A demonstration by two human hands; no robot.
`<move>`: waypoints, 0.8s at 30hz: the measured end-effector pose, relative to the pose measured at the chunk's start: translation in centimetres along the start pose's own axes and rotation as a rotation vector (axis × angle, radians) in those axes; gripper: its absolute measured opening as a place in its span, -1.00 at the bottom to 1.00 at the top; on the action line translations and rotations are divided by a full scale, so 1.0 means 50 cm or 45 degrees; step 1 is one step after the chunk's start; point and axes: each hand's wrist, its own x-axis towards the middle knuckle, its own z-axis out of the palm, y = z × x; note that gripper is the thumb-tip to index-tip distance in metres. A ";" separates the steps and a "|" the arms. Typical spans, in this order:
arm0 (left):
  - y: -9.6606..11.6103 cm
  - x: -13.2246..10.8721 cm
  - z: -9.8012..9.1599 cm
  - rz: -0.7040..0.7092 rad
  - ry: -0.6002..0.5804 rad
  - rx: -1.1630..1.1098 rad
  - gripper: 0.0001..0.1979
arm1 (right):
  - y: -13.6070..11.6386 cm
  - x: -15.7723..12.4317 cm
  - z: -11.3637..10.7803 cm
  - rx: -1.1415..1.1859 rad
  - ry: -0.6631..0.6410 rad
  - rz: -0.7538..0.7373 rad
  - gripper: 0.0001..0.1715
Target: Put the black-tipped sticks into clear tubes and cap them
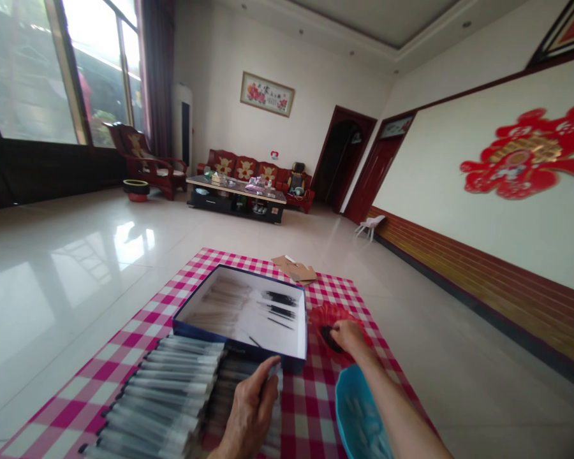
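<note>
My left hand [251, 408] is near the table's front, thumb and forefinger pressed together at the box's near edge; what they hold is too small to name. Beside it lie rows of clear pens with dark tips [167, 389]. My right hand [348, 336] reaches into a red flower-shaped dish [323, 313] with dark small parts in it, its fingertips together and their contents hidden. A shallow box [268, 344] with a white inside and blue rim holds clear tubes at left and black thin refills [281, 312] at right. A blue bowl [344, 408] with clear pieces is under my right forearm.
Brown cardboard pieces [299, 271] lie at the far edge of the checked tablecloth [310, 408]. Beyond the table are a low coffee table [236, 186], a red wooden sofa [236, 164], an armchair [146, 159] and a small pink chair [370, 223] by the right wall.
</note>
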 end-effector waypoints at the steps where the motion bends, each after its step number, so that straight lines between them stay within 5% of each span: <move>1: 0.001 0.000 0.000 0.005 -0.001 0.020 -0.66 | 0.000 0.003 0.007 -0.001 -0.023 0.020 -0.66; 8: -0.001 -0.002 0.001 0.000 -0.028 0.075 -0.66 | -0.020 0.003 0.000 0.146 0.067 0.096 -0.76; 13: 0.008 -0.002 0.001 0.042 -0.008 0.106 -0.68 | -0.082 -0.077 -0.033 0.457 0.281 -0.020 -0.76; 16: 0.018 -0.002 -0.001 0.100 -0.009 0.157 -0.71 | -0.136 -0.169 -0.018 0.753 0.219 -0.096 -0.62; 20: 0.027 -0.003 -0.003 0.177 -0.018 0.167 -0.75 | -0.195 -0.277 0.028 1.727 -0.034 0.034 -0.52; 24: 0.036 -0.003 -0.003 0.267 -0.067 0.113 -0.79 | -0.209 -0.316 0.064 1.965 -0.034 0.166 -0.53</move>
